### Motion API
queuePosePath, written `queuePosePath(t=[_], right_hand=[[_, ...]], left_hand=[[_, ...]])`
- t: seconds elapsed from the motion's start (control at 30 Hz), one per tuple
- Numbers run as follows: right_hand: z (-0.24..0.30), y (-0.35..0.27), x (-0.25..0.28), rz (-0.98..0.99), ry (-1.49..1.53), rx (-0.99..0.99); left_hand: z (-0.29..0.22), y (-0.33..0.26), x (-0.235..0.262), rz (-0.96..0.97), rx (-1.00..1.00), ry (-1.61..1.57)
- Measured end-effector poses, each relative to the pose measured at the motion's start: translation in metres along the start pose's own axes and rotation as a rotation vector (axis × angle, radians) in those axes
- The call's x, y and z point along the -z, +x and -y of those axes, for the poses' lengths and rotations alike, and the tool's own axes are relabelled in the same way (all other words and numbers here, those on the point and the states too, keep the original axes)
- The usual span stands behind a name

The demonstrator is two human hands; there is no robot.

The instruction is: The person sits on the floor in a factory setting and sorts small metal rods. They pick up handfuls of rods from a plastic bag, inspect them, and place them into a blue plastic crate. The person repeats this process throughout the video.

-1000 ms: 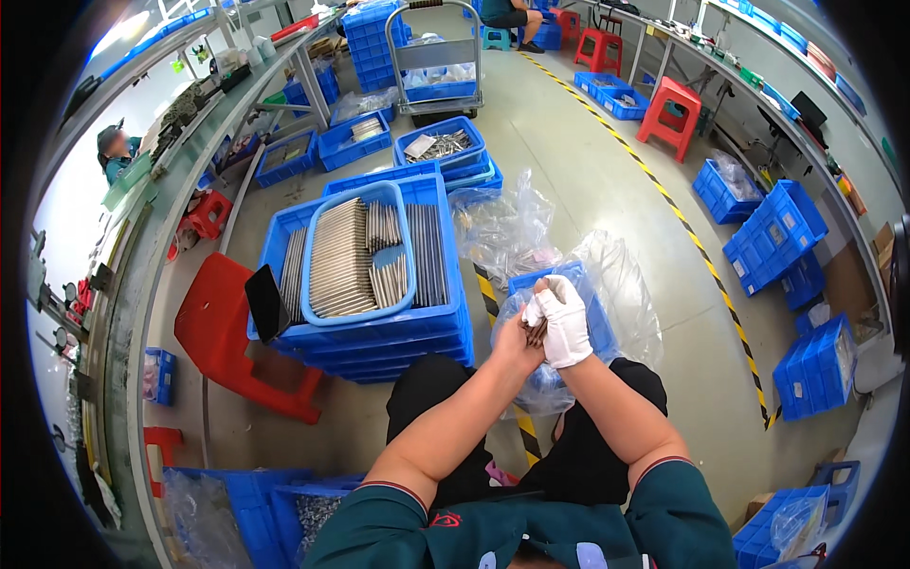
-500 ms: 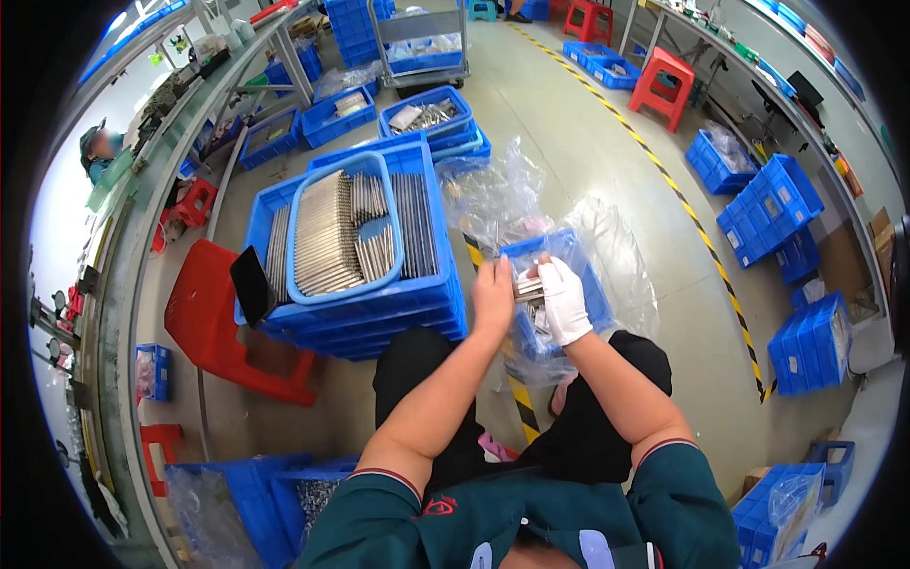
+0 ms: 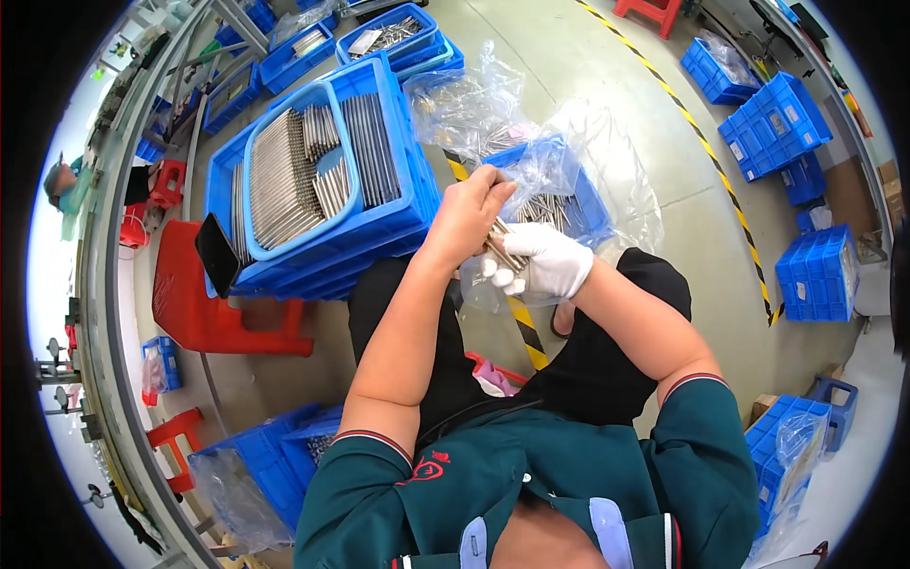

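Metal rods (image 3: 505,248) in hands (image 3: 512,242), over bagged crate (image 3: 588,199).

a factory floor: stacked blue crates (image 3: 777,123) of metal rods (image 3: 284,175), hazard-striped floor tape (image 3: 701,142), red stools (image 3: 204,303).

Two hands are at work: a bare left hand (image 3: 466,216) and a white-gloved right hand (image 3: 545,264), sharing one small bundle of metal rods (image 3: 505,254). Three red stools show: one (image 3: 204,303) under the crate stack, one (image 3: 169,182) farther left and one (image 3: 173,438) at the lower left. Four separate blue crates (image 3: 775,123) stand along the right side; the rods in the oval tray (image 3: 284,180) are too many to count.
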State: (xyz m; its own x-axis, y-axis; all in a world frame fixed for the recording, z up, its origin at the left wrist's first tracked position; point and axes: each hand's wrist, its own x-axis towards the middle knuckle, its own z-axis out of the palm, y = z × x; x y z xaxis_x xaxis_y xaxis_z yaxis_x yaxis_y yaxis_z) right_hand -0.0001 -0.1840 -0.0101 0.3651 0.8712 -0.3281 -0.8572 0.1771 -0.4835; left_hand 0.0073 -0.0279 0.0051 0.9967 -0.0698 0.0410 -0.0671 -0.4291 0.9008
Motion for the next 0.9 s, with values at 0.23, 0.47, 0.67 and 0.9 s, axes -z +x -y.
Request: queuePosePath(t=[0.23, 0.47, 0.67, 0.9], right_hand=[[0.001, 0.001, 0.007, -0.139, -0.286, 0.077], [0.026, -0.015, -0.002, -0.412, -0.633, 0.31], [0.036, -0.021, -0.002, -0.353, -0.465, 0.369], [0.033, -0.019, -0.004, -0.343, -0.46, 0.368]], left_hand=[[0.012, 0.003, -0.005, -0.324, -0.12, -0.033], [0.02, -0.001, 0.001, -0.174, 0.196, -0.745], [0.019, -0.009, 0.003, -0.018, 0.273, -1.063], [0.02, -0.011, 0.0, 0.006, 0.254, -1.213]])
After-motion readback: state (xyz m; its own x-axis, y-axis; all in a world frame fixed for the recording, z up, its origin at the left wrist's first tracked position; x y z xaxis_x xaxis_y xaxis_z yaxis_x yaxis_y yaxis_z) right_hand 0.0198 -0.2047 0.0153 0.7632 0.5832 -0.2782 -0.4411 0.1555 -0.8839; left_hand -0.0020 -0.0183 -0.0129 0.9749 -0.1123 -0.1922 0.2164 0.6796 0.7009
